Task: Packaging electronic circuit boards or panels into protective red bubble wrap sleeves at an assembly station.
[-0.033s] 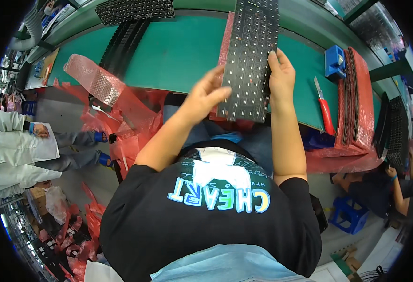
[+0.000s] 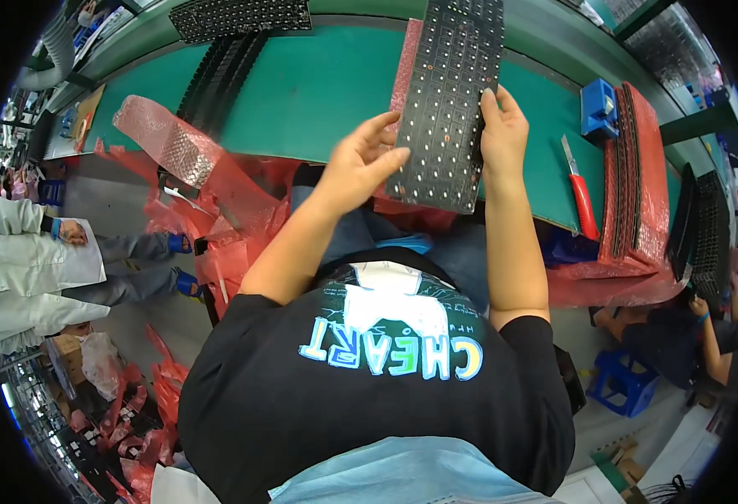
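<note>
A long black keyboard circuit board (image 2: 444,109), dotted with rows of small white parts, is held up at a slant over the bench's front edge. My right hand (image 2: 504,134) grips its right edge, thumb on the face that shows. My left hand (image 2: 360,164) is at the board's lower left edge, fingers and thumb apart, the tips close to the edge or touching it. A strip of pink bubble wrap (image 2: 405,71) shows behind the board, partly hidden by it.
The green bench (image 2: 318,92) carries a red-handled knife (image 2: 581,197), a blue tape dispenser (image 2: 599,111) and boards stacked in red bubble wrap (image 2: 650,185). Black boards (image 2: 222,76) lie at the far left. Pink wrap (image 2: 167,143) hangs over the front edge. A person in a white coat (image 2: 24,260) stands left.
The board has tilted a little, its lower end rising slightly and its top shifting right. My left hand has moved slightly left along with its lower edge.
</note>
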`<state>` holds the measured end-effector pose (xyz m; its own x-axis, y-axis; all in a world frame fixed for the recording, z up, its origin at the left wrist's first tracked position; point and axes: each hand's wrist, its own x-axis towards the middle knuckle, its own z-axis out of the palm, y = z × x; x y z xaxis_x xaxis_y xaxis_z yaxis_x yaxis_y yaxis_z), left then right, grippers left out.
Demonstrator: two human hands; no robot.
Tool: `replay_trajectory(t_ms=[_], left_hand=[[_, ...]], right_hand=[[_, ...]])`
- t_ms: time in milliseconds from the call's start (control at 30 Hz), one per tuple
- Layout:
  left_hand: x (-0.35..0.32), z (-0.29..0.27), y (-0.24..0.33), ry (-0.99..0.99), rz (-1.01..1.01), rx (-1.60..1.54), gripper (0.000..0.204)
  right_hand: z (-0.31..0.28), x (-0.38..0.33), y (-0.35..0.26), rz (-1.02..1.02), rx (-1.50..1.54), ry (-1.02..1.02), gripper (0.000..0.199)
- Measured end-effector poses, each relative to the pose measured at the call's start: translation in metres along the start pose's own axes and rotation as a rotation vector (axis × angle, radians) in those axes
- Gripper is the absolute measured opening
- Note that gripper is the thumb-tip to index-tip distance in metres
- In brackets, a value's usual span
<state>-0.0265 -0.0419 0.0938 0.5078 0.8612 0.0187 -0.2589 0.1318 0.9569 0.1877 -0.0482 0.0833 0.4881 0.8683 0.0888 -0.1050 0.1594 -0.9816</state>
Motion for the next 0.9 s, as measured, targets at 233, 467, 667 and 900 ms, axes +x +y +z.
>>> replay_trajectory(t_ms=[233, 467, 667, 900], left_hand=[[-0.006, -0.015, -0.018, 0.043, -0.089, 0.458, 0.043], [-0.007, -0.008, -0.025, 0.121, 0.000, 0.690, 0.048], [-0.005, -0.008, -0.019, 0.081, -0.033, 0.724, 0.052], [-0.004, -0.002, -0.008, 0.033, 0.015, 1.007, 0.070]], right_hand=[[0.002, 0.004, 0.010, -0.066, -0.792, 0.035, 0.040], [0.005, 0.005, 0.006, 0.081, -1.277, 0.003, 0.052], [0.008, 0.009, 0.009, 0.063, -1.472, -0.013, 0.055], [0.010, 0.012, 0.004, 0.077, -1.540, -0.074, 0.057]])
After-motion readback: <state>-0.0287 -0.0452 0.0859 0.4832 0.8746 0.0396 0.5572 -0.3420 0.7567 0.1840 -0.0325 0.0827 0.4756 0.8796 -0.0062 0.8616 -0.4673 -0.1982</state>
